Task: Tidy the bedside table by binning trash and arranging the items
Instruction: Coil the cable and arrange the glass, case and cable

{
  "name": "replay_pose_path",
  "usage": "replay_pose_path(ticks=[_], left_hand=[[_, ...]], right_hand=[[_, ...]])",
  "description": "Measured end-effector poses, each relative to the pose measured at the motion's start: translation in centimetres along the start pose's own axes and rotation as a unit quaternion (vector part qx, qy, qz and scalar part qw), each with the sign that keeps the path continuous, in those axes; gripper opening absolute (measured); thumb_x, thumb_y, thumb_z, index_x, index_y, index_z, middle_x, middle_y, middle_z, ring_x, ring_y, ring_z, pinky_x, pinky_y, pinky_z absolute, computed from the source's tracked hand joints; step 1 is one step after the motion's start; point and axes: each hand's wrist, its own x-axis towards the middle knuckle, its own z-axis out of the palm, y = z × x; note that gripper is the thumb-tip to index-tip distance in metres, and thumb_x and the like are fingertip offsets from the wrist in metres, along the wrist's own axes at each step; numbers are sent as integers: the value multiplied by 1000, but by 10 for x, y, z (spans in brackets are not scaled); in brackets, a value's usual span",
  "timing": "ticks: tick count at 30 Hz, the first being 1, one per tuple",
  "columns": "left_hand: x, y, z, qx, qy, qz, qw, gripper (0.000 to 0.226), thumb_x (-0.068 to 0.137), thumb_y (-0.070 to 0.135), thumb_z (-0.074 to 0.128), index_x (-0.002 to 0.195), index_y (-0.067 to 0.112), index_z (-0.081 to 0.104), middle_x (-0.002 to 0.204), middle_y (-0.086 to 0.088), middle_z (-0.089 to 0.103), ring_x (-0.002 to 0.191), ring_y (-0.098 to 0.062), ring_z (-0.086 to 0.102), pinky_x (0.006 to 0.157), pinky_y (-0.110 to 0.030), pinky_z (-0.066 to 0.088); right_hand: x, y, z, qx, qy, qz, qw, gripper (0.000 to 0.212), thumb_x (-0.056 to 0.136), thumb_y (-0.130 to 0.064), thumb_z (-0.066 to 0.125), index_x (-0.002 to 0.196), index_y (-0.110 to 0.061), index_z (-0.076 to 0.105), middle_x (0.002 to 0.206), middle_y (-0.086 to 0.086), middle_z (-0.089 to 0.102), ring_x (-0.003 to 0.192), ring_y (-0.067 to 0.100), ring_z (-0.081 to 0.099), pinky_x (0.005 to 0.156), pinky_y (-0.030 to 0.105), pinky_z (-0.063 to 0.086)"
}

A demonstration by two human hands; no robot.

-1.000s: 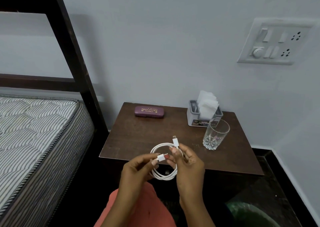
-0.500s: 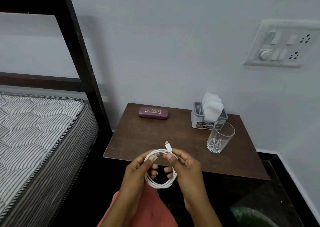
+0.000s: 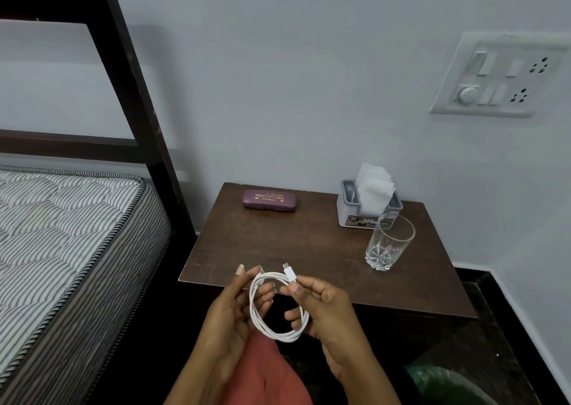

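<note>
A coiled white charging cable (image 3: 272,327) hangs between both hands just in front of the brown bedside table (image 3: 309,250). My left hand (image 3: 238,309) holds the left side of the coil, fingers through the loop. My right hand (image 3: 321,306) pinches the cable just below its small white plug, which points up. On the table a purple glasses case (image 3: 269,200) lies at the back left. A grey tissue holder (image 3: 367,204) with white tissues stands at the back right, and an empty clear glass (image 3: 388,241) stands in front of it.
A bed with a striped mattress (image 3: 61,235) and a dark frame (image 3: 139,96) stands to the left. A switch panel (image 3: 497,74) is on the wall at the right. A green bin liner (image 3: 445,383) shows on the dark floor at the bottom right.
The large plug that my left hand pinched is now tucked at the top of the coil. The coil has sunk lower and stands more upright between my hands.
</note>
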Motion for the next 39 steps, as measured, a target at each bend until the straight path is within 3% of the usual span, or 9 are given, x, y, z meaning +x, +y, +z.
replay_pose_path(ticks=[4,7,13,18,22,24,29,34,39], left_hand=[[0,-5,5,60,-19,34,997,38,79,32,57,111,17,67,92,-12,72,79,-17,69,82,-31,53],[4,-8,5,61,-20,33,997,31,89,24,52,119,23,60,101,-14,73,86,-23,69,91,-38,49],[13,-17,1,114,-20,33,993,31,90,10,55,120,11,60,106,-9,73,100,-22,68,83,-31,57],[42,-14,3,118,31,80,989,24,85,3,61,106,13,68,95,-4,75,86,-11,71,74,-22,58],[72,-15,-1,141,72,114,981,23,82,4,65,105,7,69,94,-13,75,85,-23,70,69,-27,57],[90,-17,-5,155,90,116,977,23,82,3,65,104,5,69,92,-13,75,80,-21,70,66,-28,58],[127,-21,-12,178,95,127,971,24,86,1,60,106,11,69,95,-1,75,86,-11,70,75,-20,55],[155,-22,-18,213,143,164,952,22,83,4,64,91,23,71,92,2,75,85,-9,69,79,-24,54],[175,-22,-18,235,186,199,933,23,84,1,63,98,18,65,90,9,68,71,13,63,69,-5,49]], right_hand=[[3,4,-4,31,21,-10,999,16,90,-13,58,103,-12,66,93,7,74,60,10,63,56,21,51],[10,9,-6,83,32,3,996,19,93,-12,52,108,-13,63,97,7,73,76,12,70,66,22,55],[25,21,-7,83,73,-32,993,17,91,-12,56,106,-13,64,101,4,73,95,13,69,79,23,52],[54,26,-11,-16,109,-75,991,20,85,-10,64,104,-15,70,96,-1,74,85,3,67,75,17,51],[83,31,-14,-52,131,-76,987,22,80,-6,68,101,-12,70,85,8,71,75,12,65,67,14,51],[99,36,-14,-77,154,-76,982,17,79,-7,70,95,-13,72,80,6,73,70,9,65,62,12,50],[140,52,-12,-120,186,-80,972,14,78,-11,72,91,-17,74,75,-1,73,58,-4,61,60,12,48],[171,64,-7,-136,199,-94,966,20,77,-10,73,80,-29,71,84,-3,71,70,2,67,69,27,56],[197,74,-4,-163,204,-97,960,14,77,-12,73,87,-23,74,88,-1,71,71,6,68,69,26,56]])
